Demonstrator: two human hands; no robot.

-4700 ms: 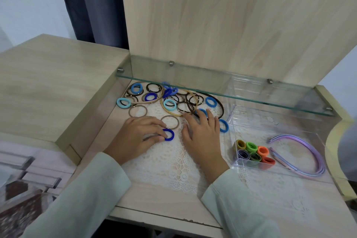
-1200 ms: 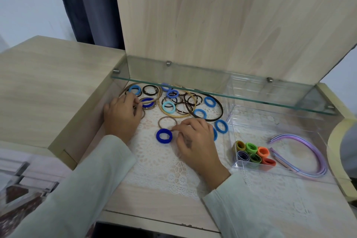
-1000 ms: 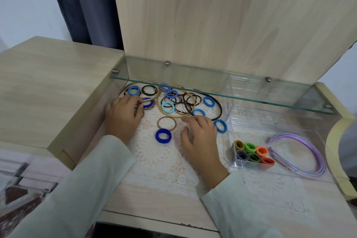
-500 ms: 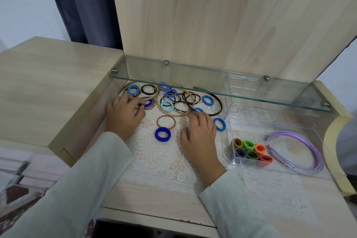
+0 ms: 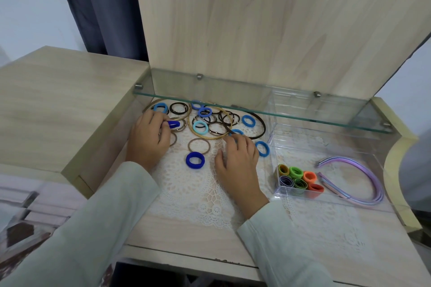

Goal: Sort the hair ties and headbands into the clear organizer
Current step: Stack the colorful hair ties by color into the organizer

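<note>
Clear organizer [image 5: 338,144] stands at the right of the worktop [image 5: 177,237], on a lace mat [image 5: 193,193] and partly under a glass shelf [image 5: 256,105]. Purple headbands [image 5: 373,176] lie curved in its large compartment. Rolled ties [image 5: 299,180] in yellow, green, orange and purple fill a small front-left compartment.

Left of the organizer, loose hair ties [image 5: 210,121] lie heaped on the mat: blue, black and brown rings in and around a large tan loop [image 5: 211,138] and a large dark brown loop [image 5: 261,133].

The left hand [image 5: 149,142] rests at the heap's left edge, fingers curled, pinching a dark blue tie [image 5: 173,124]. The right hand [image 5: 238,161] lies palm down on the mat, fingers loosely spread, tips touching the heap's near edge.

A thick royal-blue tie [image 5: 188,160] lies between the hands. A mid-blue tie [image 5: 267,151] lies just beside the right hand, on the organizer's side.
</note>
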